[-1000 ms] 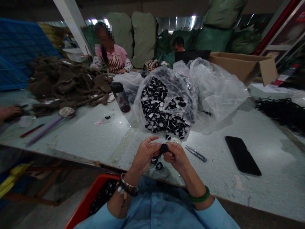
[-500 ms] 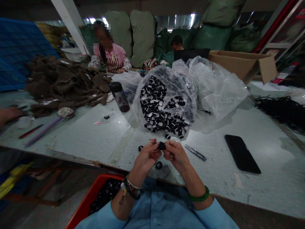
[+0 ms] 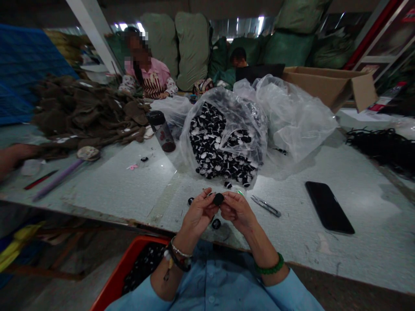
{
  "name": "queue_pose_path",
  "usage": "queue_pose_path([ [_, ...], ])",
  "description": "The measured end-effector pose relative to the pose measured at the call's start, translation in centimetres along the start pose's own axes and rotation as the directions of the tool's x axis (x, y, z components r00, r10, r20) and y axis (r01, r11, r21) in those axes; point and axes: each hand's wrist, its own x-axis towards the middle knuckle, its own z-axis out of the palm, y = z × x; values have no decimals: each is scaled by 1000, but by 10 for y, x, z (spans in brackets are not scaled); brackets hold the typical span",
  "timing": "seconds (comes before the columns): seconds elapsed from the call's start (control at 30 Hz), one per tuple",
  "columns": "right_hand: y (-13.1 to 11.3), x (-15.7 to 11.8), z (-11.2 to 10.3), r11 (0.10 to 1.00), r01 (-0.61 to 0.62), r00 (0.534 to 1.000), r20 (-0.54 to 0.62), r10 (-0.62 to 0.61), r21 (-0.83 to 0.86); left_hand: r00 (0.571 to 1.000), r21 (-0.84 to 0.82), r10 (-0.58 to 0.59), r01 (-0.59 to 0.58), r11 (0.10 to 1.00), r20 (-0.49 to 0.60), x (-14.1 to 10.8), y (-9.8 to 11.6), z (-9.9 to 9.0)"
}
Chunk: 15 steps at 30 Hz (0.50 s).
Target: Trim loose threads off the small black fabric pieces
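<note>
Between my two hands, over the table's front edge, is a small round black piece (image 3: 218,198). My left hand (image 3: 200,212) pinches its left side, and my right hand (image 3: 238,210) has its fingertips closed on the right side. More small black pieces lie on the table close by, one (image 3: 216,223) below my hands and one (image 3: 190,201) beside my left fingers. Behind my hands a clear plastic bag (image 3: 223,142) lies open, full of black and white pieces. Metal snips (image 3: 266,205) rest to the right of my right hand.
A black phone (image 3: 329,207) lies at the right, a dark-lidded bottle (image 3: 161,131) left of the bag. Brown cloth (image 3: 87,112) is heaped at the left, near another person's hand (image 3: 17,155). A red bin (image 3: 118,270) stands below the table edge. Two people sit across.
The black piece has turned in my fingers and now shows a rounder face. The other person's hand at the far left has moved right, toward the brown cloth.
</note>
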Motion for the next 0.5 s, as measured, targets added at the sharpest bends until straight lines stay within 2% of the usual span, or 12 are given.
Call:
queue_pose_path([
  [0.13, 3, 0, -1, 999, 29, 1000, -9, -28, 19, 999, -106, -31, 26, 994, -42, 1, -2, 0],
  [0.27, 5, 1, -4, 999, -25, 1000, 1, 25, 25, 985, -174, -170, 169, 970, 7, 1, -2, -2],
  [0.33, 5, 2, -4, 999, -25, 999, -21, 25, -29, 983, -127, -176, 182, 975, 60, 2, -2, -4],
  [0.4, 4, 3, -5, 992, -6, 999, -54, -1, -126, 995, 11, -65, 64, 998, 81, 5, 1, -7],
  [0.43, 4, 4, -7, 981, 6, 997, -77, -22, -195, 997, 109, 42, -49, 993, 71, 8, 4, -10],
  [0.47, 3, 5, -10, 960, 16, 994, -102, -47, -280, 983, 217, 179, -186, 958, 50, 10, 7, -15],
  [0.5, 4, 6, -14, 925, 23, 989, -129, -78, -379, 945, 332, 325, -317, 889, 31, 12, 11, -20],
])
